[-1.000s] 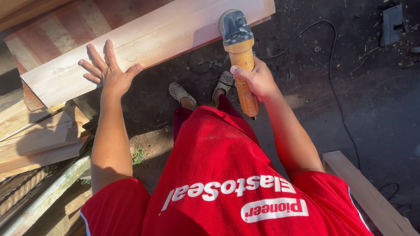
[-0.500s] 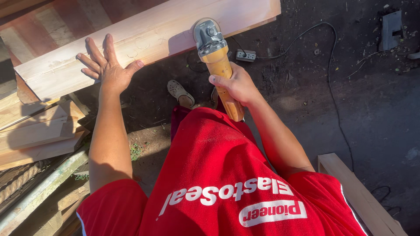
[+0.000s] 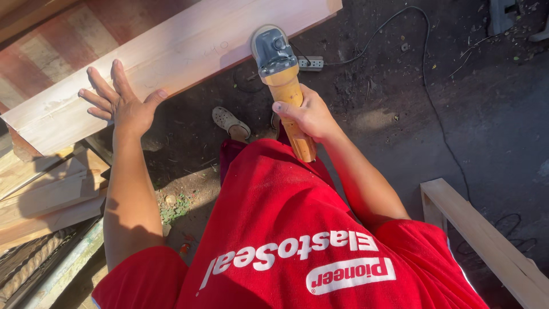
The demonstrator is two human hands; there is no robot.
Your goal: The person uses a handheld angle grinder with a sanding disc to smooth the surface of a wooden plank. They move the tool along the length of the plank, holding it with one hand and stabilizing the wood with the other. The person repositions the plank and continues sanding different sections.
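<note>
Leftward goes the grinder (image 3: 281, 74) along the plank (image 3: 171, 57), right hand (image 3: 309, 117) clenched round its yellow handle. Left hand (image 3: 120, 103) lies flat, 5 fingers spread, on the board. Risk: a kickback toward that palm, or the trailing cable (image 3: 423, 80) snagging.

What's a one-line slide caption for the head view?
Left hand flat on a pale wooden plank, right hand gripping a yellow angle grinder at its edge.

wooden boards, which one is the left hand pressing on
The long pale wooden plank lying raised across the top, under the spread left hand; the stacked boards lie lower left, untouched.
</note>
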